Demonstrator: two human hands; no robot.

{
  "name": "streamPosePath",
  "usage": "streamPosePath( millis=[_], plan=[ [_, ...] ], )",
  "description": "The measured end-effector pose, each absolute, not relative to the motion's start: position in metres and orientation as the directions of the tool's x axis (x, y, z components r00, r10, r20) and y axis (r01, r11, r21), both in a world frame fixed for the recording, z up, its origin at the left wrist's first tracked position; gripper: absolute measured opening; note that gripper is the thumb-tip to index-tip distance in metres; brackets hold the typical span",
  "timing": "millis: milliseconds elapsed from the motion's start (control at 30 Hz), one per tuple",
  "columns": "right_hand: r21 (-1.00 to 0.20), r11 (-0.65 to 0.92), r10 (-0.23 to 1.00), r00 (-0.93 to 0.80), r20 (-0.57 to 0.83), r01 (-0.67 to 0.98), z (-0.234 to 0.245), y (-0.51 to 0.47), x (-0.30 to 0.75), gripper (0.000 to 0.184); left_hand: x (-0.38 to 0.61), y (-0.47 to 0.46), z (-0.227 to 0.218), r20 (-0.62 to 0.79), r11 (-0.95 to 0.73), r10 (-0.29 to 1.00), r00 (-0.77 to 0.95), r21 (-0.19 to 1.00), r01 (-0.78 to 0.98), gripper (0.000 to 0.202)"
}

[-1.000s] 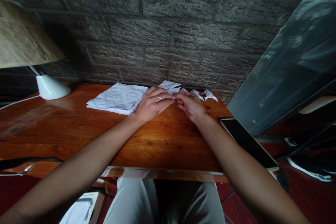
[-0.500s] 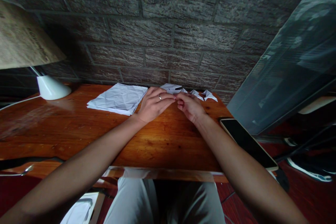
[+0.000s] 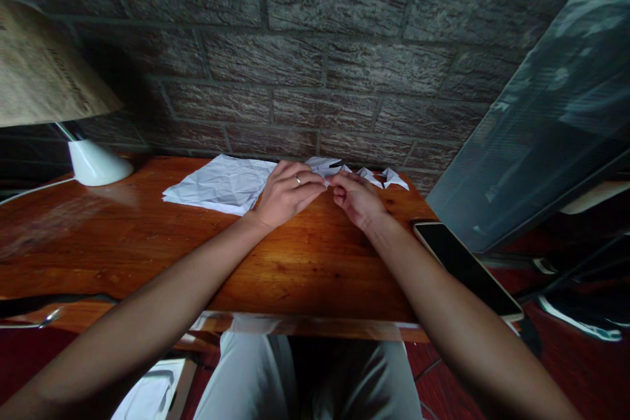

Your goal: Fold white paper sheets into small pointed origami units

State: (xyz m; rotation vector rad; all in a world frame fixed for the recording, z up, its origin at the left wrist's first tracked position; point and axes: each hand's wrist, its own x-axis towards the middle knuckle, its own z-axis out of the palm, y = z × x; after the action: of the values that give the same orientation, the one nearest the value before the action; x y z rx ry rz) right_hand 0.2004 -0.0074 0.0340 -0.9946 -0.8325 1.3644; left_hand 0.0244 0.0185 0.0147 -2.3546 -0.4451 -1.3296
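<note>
My left hand, with a ring on one finger, is closed near the far side of the wooden table. Its fingertips pinch a small piece of white paper, mostly hidden by the fingers. Close beside it, my right hand is curled and pinches the same paper from the right. Creased white sheets lie in a stack left of my left hand. Behind and right of my hands are small folded paper pieces in a row along the wall.
A lamp with a white base stands at the table's left. A dark-screened phone lies at the right edge beside my right forearm. The brick wall rises directly behind the table. A translucent panel leans at the right.
My fingertips have parted slightly, and a little more white paper shows between them. The stack and the row of folded pieces stay in place.
</note>
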Motion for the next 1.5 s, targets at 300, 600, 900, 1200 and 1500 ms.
streamPosePath(
  millis=[300, 600, 900, 1200, 1500],
  plan=[
    [-0.907, -0.058, 0.997, 0.018, -0.072, -0.418, 0.032, -0.005, 0.199, 0.022, 0.023, 0.018, 0.016, 0.852, -0.863, 0.064, 0.52, -0.215, 0.457, 0.009],
    [-0.903, -0.056, 0.998, 0.006, -0.064, -0.427, 0.032, -0.005, 0.2, 0.022, 0.024, 0.018, 0.013, 0.864, -0.867, 0.081, 0.497, -0.185, 0.463, 0.011],
    [-0.901, -0.067, 0.997, -0.007, -0.071, -0.428, 0.03, -0.003, 0.2, 0.021, 0.024, 0.017, 0.014, 0.836, -0.892, 0.182, 0.517, -0.081, 0.444, 0.016],
    [-0.861, -0.158, 0.984, -0.008, -0.176, -0.484, 0.037, -0.004, 0.198, 0.017, 0.03, 0.014, 0.013, 0.891, -0.905, 0.303, 0.34, 0.156, 0.396, 0.013],
    [-0.993, 0.091, 0.984, 0.158, 0.079, -0.071, 0.043, -0.005, 0.218, 0.026, 0.043, 0.02, 0.009, 0.493, -0.487, 0.869, 0.044, 0.868, -0.096, 0.035]
  ],
)
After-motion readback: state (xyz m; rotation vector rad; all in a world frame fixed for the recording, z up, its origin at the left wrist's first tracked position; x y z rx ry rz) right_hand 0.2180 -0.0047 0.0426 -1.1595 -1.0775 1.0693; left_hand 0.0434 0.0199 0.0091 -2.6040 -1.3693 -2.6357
